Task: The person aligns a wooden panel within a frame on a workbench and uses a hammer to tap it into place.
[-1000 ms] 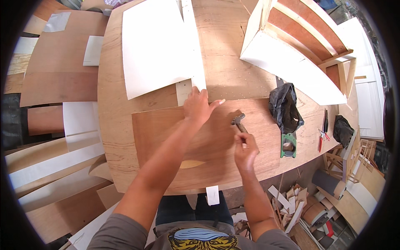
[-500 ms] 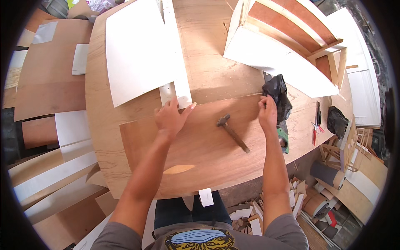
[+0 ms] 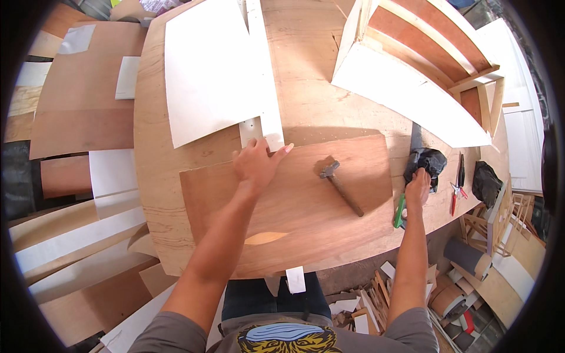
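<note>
My left hand [image 3: 257,162] lies with fingers and thumb spread at the far edge of a brown plywood sheet [image 3: 282,194], its fingertips by the end of a white strip [image 3: 268,88]. My right hand [image 3: 418,187] is closed on a black plastic bag [image 3: 428,160] to the right of the sheet; its fingertips are partly hidden. The green handle [image 3: 400,210] of a tool shows just left of that hand, and a dark flat blade [image 3: 416,135] shows beyond the bag. A hammer [image 3: 341,188] with a wooden handle lies on the sheet, touched by neither hand.
A large white panel [image 3: 212,76] lies at the far left of the wooden tabletop [image 3: 306,70]. A white-sided wooden frame [image 3: 406,94] stands far right. Red-handled pliers [image 3: 455,197] and another black bag [image 3: 487,183] lie at the right. Wood offcuts [image 3: 365,300] litter the floor.
My right hand has moved right and nearer, and the black bag has shifted with it, off the sheet's right edge. The green handle has shifted too. My left hand stays in place.
</note>
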